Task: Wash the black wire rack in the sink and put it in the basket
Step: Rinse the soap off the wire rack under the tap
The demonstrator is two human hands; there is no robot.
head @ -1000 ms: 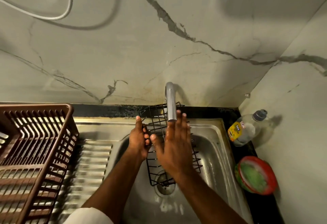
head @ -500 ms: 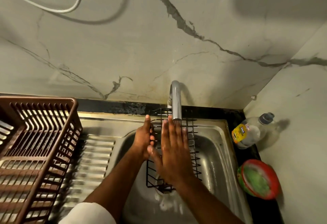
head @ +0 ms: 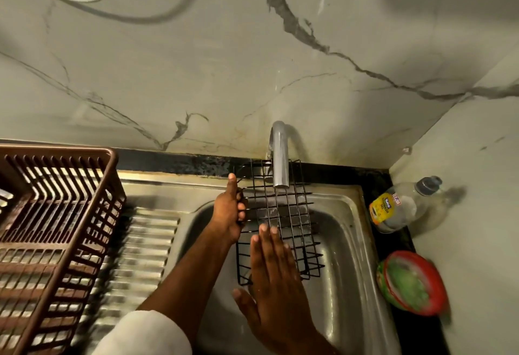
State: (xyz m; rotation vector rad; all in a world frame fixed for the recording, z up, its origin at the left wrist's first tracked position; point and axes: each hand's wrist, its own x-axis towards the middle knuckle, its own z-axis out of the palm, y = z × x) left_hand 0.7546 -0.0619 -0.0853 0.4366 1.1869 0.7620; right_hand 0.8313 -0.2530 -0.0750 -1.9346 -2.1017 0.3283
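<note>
The black wire rack (head: 283, 214) stands tilted in the steel sink (head: 345, 256), its top under the chrome tap (head: 279, 158). My left hand (head: 229, 211) grips the rack's left edge, thumb pointing up. My right hand (head: 273, 279) lies flat with straight fingers over the rack's lower part, fingertips touching the wires. The brown slatted basket (head: 53, 236) sits on the left of the counter, apart from the rack.
A ribbed steel drainboard (head: 143, 253) lies between basket and sink. On the black ledge to the right stand a clear dish soap bottle (head: 401, 206) and a red-rimmed tub with a green scrubber (head: 411, 281). Marble walls close the back and right.
My right hand has slid down the rack toward me, uncovering its upper wires under the tap. My left hand keeps its grip on the left edge.
</note>
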